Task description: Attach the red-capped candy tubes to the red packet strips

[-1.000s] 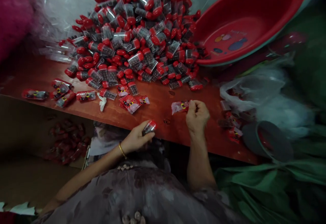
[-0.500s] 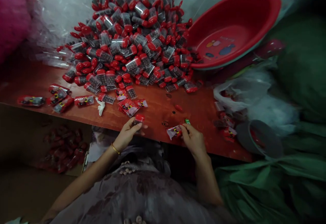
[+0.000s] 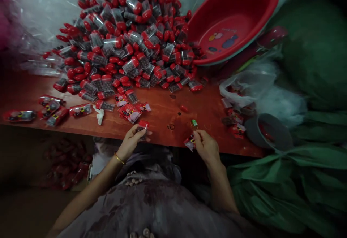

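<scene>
**Two Bare Hands at a Table of Red-Capped Containers**

A red-brown table (image 3: pixel 159 101) spans the view, bearing a heap (image 3: pixel 121 39) of clear, red-capped containers with dark contents. A red basin (image 3: pixel 233 14) tilts against the heap's right side. Green fabric (image 3: pixel 271 194) fills the lower right corner; near it stand a clear plastic bag (image 3: pixel 249 82) and a grey tub (image 3: pixel 255 131).

At the near edge, the right hand (image 3: pixel 208 146) pinches a printed wrapper (image 3: pixel 189 143) between thumb and fingers; the wrapper hangs toward the left. Opposite and well apart, the left hand (image 3: pixel 130 140) has thumb and fingers closed about a red-capped container (image 3: pixel 143 125), its cap uppermost, with fingertips showing beyond it.

Filled packets (image 3: pixel 81 110) lie to the left on the table. Flat wrappers (image 3: pixel 130 112) overlap between the heap and the left hand. A crumpled white scrap (image 3: pixel 99 115) lies between these two groups. Smallest are a green piece (image 3: pixel 193 122), just beyond the right hand, and a red piece (image 3: pixel 183 108) farther back.
</scene>
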Tool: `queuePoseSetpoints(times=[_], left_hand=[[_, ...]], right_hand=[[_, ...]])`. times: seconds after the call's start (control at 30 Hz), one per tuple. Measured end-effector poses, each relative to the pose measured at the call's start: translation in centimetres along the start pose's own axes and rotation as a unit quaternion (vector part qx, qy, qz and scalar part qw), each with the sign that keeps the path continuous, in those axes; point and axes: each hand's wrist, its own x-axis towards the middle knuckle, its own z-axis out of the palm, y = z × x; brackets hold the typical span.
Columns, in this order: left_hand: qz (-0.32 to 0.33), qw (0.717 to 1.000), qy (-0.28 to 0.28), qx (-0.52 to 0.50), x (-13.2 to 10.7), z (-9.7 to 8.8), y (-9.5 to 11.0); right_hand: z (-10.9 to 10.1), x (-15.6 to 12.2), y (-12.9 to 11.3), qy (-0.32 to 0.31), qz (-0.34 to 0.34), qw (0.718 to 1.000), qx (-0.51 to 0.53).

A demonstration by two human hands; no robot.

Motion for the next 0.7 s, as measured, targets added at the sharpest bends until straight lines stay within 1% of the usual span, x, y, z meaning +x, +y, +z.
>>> queuePoseSetpoints(times=[0.1, 0.2, 0.3, 0.37, 0.43, 0.47, 0.53, 0.6, 0.63, 0.67, 0.7], left_hand=[[-0.004, 1.0, 0.007, 0.011, -0.1, -0.1, 0.1], [-0.013, 0.999, 0.024, 0.024, -0.2, -0.3, 0.1], [-0.024, 0.999, 0.032, 0.035, 0.0, -0.5, 0.2], [-0.03, 0.998, 0.034, 0.042, 0.1, -0.7, 0.3], [-0.032, 0.998, 0.036, 0.047, 0.2, -0.7, 0.4], [-0.032, 0.998, 0.036, 0.048, 0.2, -0.7, 0.4], [-0.032, 0.998, 0.036, 0.049, 0.3, -0.7, 0.4], [-0.028, 0.998, 0.04, 0.049, 0.3, -0.6, 0.4], [-0.024, 0.998, 0.043, 0.048, 0.2, -0.5, 0.4], [-0.019, 0.998, 0.045, 0.046, 0.1, -0.3, 0.4], [-0.015, 0.998, 0.046, 0.042, -0.1, -0.2, 0.3]], right_hand=[[0.2, 0.0, 0.2, 0.029, 0.028, 0.998, 0.043], [0.1, -0.2, 0.4, 0.087, 0.038, 0.992, 0.079], [-1.1, -0.2, 1.2, 0.149, 0.049, 0.986, 0.054], [-2.9, -0.2, 2.4, 0.2, 0.082, 0.976, 0.014], [-5.5, 0.0, 4.1, 0.271, 0.123, 0.954, -0.03], [-7.1, 0.3, 5.2, 0.31, 0.143, 0.938, -0.051], [-10.3, 1.5, 7.6, 0.387, 0.181, 0.897, -0.108], [-12.9, 3.1, 10.1, 0.44, 0.191, 0.863, -0.157], [-13.8, 4.0, 11.2, 0.437, 0.184, 0.863, -0.173], [-14.3, 4.8, 12.2, 0.427, 0.179, 0.87, -0.169], [-14.6, 5.6, 13.0, 0.387, 0.154, 0.895, -0.16]])
